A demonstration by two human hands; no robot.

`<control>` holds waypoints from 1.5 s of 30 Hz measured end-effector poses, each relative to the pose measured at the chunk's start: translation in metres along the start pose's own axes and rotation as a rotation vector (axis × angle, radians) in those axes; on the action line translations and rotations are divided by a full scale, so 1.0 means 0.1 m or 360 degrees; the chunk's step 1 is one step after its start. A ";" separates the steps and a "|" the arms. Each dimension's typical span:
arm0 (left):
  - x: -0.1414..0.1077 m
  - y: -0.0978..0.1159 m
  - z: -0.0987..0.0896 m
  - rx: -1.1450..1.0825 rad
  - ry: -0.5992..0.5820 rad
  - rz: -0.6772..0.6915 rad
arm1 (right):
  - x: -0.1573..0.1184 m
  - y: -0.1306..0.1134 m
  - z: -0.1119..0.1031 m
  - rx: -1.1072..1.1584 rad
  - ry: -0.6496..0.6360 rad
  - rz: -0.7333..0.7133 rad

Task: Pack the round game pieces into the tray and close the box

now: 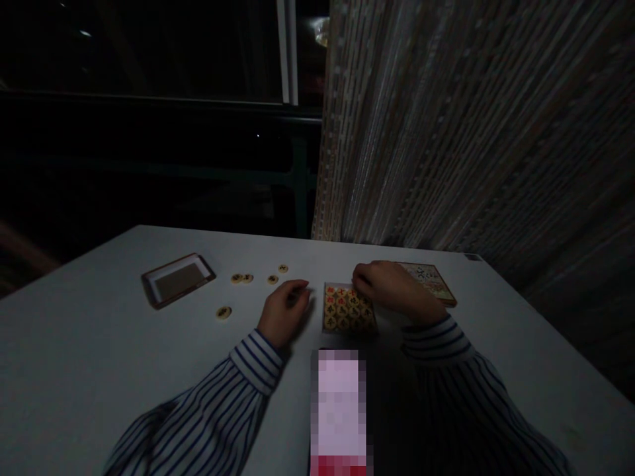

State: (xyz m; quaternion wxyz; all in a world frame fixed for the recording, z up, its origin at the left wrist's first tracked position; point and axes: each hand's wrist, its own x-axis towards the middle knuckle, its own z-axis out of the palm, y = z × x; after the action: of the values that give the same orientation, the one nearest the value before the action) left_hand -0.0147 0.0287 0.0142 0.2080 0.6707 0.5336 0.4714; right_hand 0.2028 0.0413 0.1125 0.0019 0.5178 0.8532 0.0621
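Observation:
A small open box (324, 311) full of round Chinese chess pieces stands on the table in front of me. Red-marked pieces (341, 301) fill part of its far rows, and dark-marked pieces (343, 322) lie nearer to me. My right hand (391, 289) reaches over the box's far right corner, fingertips pinched together; whatever is between them is hidden. Just left of the box, my left hand (284, 312) hovers with thumb and fingers curled but apart, and nothing shows in it. Several loose chess pieces (247, 278) lie beyond and left of that hand, one chess piece (223, 313) nearer.
A shallow rectangular lid or tray (171, 301) lies at the far left of the white table (99, 370). A flat patterned box or board (434, 284) is behind my right hand. A blurred-out lit object (340, 403) is close to me. A curtain (421, 132) hangs behind the table.

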 end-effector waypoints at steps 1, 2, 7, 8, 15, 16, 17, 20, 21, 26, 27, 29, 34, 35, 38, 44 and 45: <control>0.01 -0.04 -0.03 0.0025 -0.0012 -0.0013 | 0.00 -0.01 0.00 0.0007 0.0011 -0.0011; 0.02 -0.08 -0.06 0.0051 -0.0007 -0.0026 | 0.00 -0.02 0.00 0.0013 0.0024 -0.0024; 0.00 -0.22 -0.19 0.0292 -0.0026 -0.0006 | 0.04 -0.10 0.01 0.0010 0.0072 -0.0075; -0.01 -0.23 -0.21 0.0366 -0.0043 0.0008 | 0.05 -0.12 0.01 0.0012 0.0067 -0.0088; -0.06 -0.24 -0.24 0.0709 -0.0225 0.0157 | 0.11 -0.21 0.08 0.0021 -0.0057 -0.0162; -0.06 -0.24 -0.24 0.0731 -0.0242 0.0147 | 0.11 -0.21 0.09 0.0020 -0.0061 -0.0172; -0.06 -0.24 -0.24 0.0747 -0.0253 0.0132 | 0.11 -0.21 0.09 0.0018 -0.0062 -0.0178; -0.06 -0.24 -0.25 0.0767 -0.0272 0.0104 | 0.11 -0.22 0.11 0.0015 -0.0062 -0.0192; -0.06 -0.24 -0.25 0.0767 -0.0278 0.0101 | 0.11 -0.22 0.12 0.0014 -0.0061 -0.0200; -0.07 -0.25 -0.25 0.0736 -0.0268 0.0091 | 0.11 -0.21 0.15 0.0020 -0.0039 -0.0236; -0.07 -0.24 -0.25 0.0727 -0.0259 0.0092 | 0.12 -0.21 0.16 0.0023 -0.0044 -0.0234; -0.07 -0.24 -0.24 0.0714 -0.0244 0.0097 | 0.12 -0.21 0.16 0.0029 -0.0060 -0.0220; -0.07 -0.23 -0.23 0.0658 -0.0196 0.0128 | 0.13 -0.23 0.15 0.0037 -0.0091 -0.0211; -0.07 -0.22 -0.23 0.0644 -0.0179 0.0133 | 0.12 -0.23 0.15 0.0035 -0.0096 -0.0214; -0.08 -0.20 -0.22 0.0564 -0.0137 0.0122 | 0.12 -0.24 0.14 0.0031 -0.0094 -0.0221; -0.11 -0.11 -0.17 0.0312 -0.0039 0.0236 | 0.11 -0.27 0.12 0.0054 -0.0092 -0.0210; -0.12 -0.09 -0.17 0.0282 -0.0020 0.0262 | 0.11 -0.27 0.12 0.0062 -0.0100 -0.0211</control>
State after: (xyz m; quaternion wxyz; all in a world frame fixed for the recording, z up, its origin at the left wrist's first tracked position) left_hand -0.0337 0.0178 0.0098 0.1118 0.7310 0.5150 0.4336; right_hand 0.1742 0.0399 0.0988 0.0226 0.4618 0.8862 0.0289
